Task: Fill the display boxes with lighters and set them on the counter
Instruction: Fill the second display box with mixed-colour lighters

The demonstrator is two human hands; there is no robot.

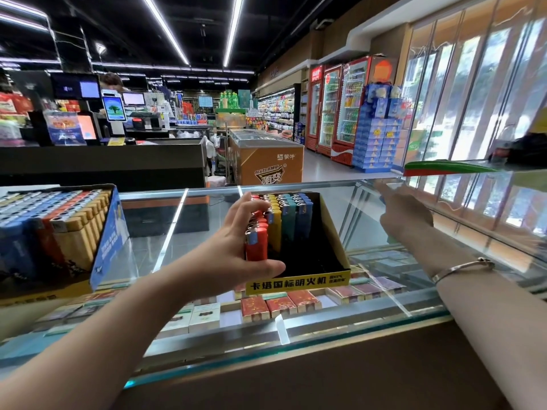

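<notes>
Left of the half-filled black display box, a blue box stands full; left hand grips red lighters, right hand reaches away, grip indiscernible.

Left hand hides the red lighters' left side. Blue display box left of it is cut by the frame edge. Right hand's fingertips are blurred.
</notes>
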